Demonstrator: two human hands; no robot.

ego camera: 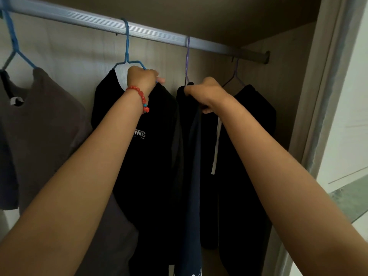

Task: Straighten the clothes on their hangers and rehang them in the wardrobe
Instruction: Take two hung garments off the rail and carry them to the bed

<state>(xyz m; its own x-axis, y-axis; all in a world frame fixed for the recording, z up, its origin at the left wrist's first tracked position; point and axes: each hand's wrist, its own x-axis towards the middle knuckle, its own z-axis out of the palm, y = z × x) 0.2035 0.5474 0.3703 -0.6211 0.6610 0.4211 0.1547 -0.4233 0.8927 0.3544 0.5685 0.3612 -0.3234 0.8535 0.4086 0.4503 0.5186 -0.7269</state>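
Note:
A black T-shirt [151, 160] with white lettering hangs on a blue hanger [126, 42] from the metal rail [155, 35]. My left hand [142, 77], with a red bead bracelet at the wrist, grips the hanger's right shoulder at the shirt's collar. To its right a dark navy garment [194, 156] hangs on a purple hanger [187, 56]. My right hand [205, 94] grips the top of that garment just below the hook. Further right, black trousers [245, 156] with a white drawstring hang on another purple hanger [236, 73].
A grey-brown T-shirt [45, 124] hangs on a blue hanger [11, 40] at the far left. The wardrobe's right side wall [288, 92] and door frame [328, 96] close in the rail's right end. The back panel [79, 48] is pale.

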